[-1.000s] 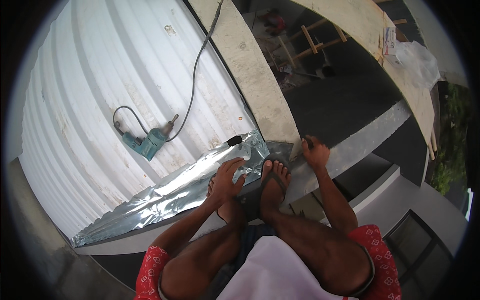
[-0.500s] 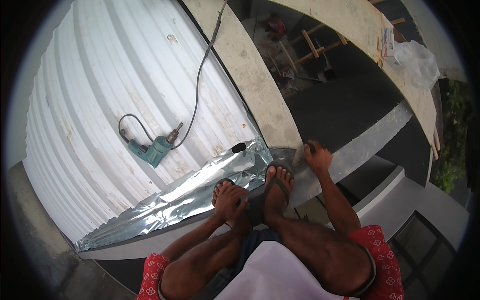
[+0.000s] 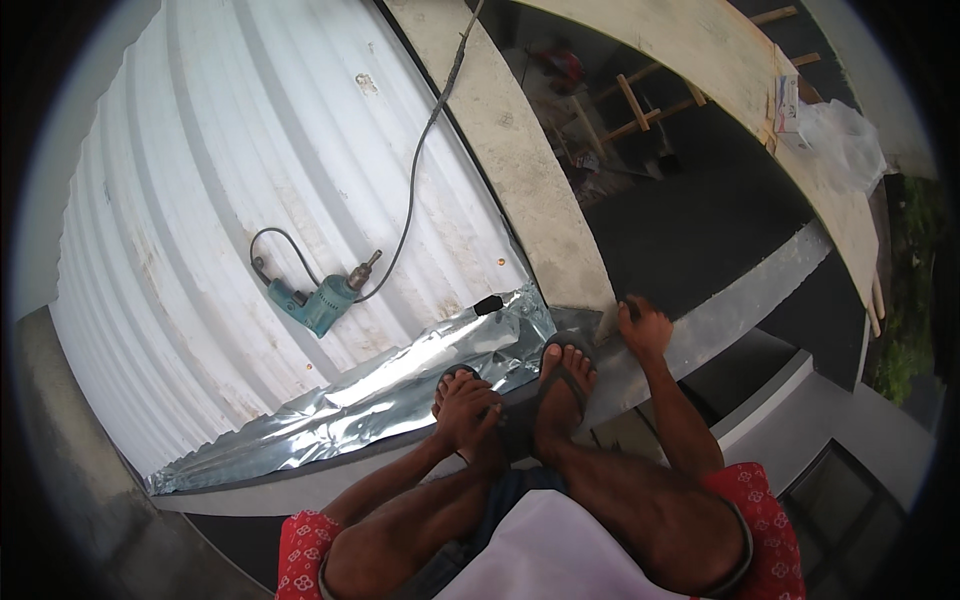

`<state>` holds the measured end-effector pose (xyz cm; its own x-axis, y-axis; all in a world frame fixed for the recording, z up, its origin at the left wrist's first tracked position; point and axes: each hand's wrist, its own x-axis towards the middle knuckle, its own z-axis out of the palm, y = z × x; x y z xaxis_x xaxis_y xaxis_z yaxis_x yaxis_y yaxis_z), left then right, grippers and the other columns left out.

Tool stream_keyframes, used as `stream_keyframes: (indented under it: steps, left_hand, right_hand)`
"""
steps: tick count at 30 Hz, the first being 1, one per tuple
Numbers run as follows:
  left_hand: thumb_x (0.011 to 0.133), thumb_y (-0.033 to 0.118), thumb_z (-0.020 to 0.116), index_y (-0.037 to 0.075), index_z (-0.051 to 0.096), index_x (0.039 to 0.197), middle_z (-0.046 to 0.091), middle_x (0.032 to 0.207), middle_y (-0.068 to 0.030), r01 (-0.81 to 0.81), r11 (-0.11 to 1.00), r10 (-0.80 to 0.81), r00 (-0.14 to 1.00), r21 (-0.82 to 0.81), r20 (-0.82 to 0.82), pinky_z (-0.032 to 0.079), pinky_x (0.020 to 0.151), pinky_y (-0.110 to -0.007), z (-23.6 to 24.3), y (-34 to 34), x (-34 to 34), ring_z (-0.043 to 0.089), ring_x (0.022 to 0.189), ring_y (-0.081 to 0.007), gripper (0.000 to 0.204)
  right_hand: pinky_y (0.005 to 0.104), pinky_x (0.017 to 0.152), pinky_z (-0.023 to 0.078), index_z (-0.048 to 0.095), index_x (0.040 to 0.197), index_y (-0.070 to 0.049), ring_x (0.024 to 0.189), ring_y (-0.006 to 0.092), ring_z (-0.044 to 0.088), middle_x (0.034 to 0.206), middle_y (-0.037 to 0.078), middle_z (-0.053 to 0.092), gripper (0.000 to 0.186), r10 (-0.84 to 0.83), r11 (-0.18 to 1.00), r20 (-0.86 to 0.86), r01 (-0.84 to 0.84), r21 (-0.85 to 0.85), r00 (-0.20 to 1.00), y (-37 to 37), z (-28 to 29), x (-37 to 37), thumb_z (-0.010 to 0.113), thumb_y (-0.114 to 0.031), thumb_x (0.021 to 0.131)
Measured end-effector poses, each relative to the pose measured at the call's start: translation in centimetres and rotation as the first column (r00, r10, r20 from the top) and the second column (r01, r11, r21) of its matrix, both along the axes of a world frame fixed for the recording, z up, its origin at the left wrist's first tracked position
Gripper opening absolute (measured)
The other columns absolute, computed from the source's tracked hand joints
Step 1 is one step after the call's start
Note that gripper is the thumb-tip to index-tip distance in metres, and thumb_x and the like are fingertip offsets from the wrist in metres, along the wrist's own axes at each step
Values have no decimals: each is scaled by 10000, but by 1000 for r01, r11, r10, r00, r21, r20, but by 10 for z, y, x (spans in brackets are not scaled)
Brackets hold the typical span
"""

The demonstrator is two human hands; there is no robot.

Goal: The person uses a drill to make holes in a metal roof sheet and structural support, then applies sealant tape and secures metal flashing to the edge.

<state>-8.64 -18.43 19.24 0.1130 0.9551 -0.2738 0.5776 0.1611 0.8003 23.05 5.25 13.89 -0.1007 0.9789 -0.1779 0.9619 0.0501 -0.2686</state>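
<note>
My left hand [image 3: 466, 412] rests over my left foot, its fingers loosely stretched and apart, with nothing seen in it. Beside the concrete beam's lower end, my right hand [image 3: 646, 330] is curled in a pinch. Something small and dark shows at its fingertips, too unclear to name. A shiny foil strip [image 3: 350, 405] lies wrinkled along the edge of the white corrugated roof sheet [image 3: 200, 200]. On that foil, ahead of my feet, sits a small black piece [image 3: 488, 305]. A teal electric drill [image 3: 320, 304] lies on its side on the sheet, its chuck pointing up and right.
The drill's dark cable [image 3: 412, 180] runs up across the sheet to the concrete beam [image 3: 530, 140]. Right of the beam is a deep, dark opening with wooden framing [image 3: 632, 105] and a person in red [image 3: 560, 68] below. A clear plastic bag [image 3: 840, 145] lies on the far-right ledge.
The view has shifted slightly, so the drill, sheet and beam appear a little farther right. My left hand stays on the foot, and my right hand keeps its place by the beam's end.
</note>
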Motion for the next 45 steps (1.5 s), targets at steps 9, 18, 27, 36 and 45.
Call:
stream_keyframes:
  steps: [9, 18, 27, 36, 45]
  left_hand:
    - [886, 263, 642, 125, 733, 989, 699, 1082, -89, 24, 1000, -24, 1000, -7, -14, 286, 1149, -508, 2, 0, -2, 580, 1202, -265, 195]
    - [881, 269, 638, 121, 734, 996, 688, 1110, -115, 24, 1000, -24, 1000, -14, 10, 286, 1141, -495, -1, -1, -1, 577, 1196, -283, 210]
    - [880, 257, 629, 113, 728, 988, 698, 1079, -98, 43, 999, -43, 999, -5, 6, 290, 1132, -490, 5, 4, -2, 581, 1191, -273, 206]
    - [866, 219, 643, 98, 726, 960, 714, 1039, -73, 27, 999, -26, 1000, 18, -5, 323, 1115, -478, 9, 7, 0, 594, 1176, -267, 175]
    - [867, 204, 640, 104, 738, 971, 728, 1049, -59, 42, 999, -42, 999, -4, -14, 298, 1142, -475, 8, 6, -1, 590, 1196, -250, 175]
  right_hand:
    - [484, 788, 573, 758, 1070, -165, 854, 382, 724, 935, 162, 750, 347, 31, 1000, 31, -31, -2, 999, 0, 1, 2, 674, -413, 842]
    - [484, 789, 571, 754, 1083, -172, 848, 380, 724, 926, 165, 749, 357, 26, 1000, -6, -26, -13, 1000, -1, -3, 7, 669, -432, 853]
    - [486, 804, 567, 759, 1077, -160, 866, 395, 716, 932, 172, 746, 355, 12, 1000, -7, -13, -16, 1000, 0, 2, 4, 673, -423, 854]
    - [465, 808, 572, 757, 1073, -158, 863, 372, 723, 928, 149, 753, 355, 12, 1000, -30, -12, -2, 999, -1, 1, 4, 670, -421, 852]
    - [469, 796, 572, 756, 1069, -160, 846, 371, 724, 905, 148, 751, 340, 0, 999, -3, 0, -37, 1000, -2, 1, 3, 674, -407, 851]
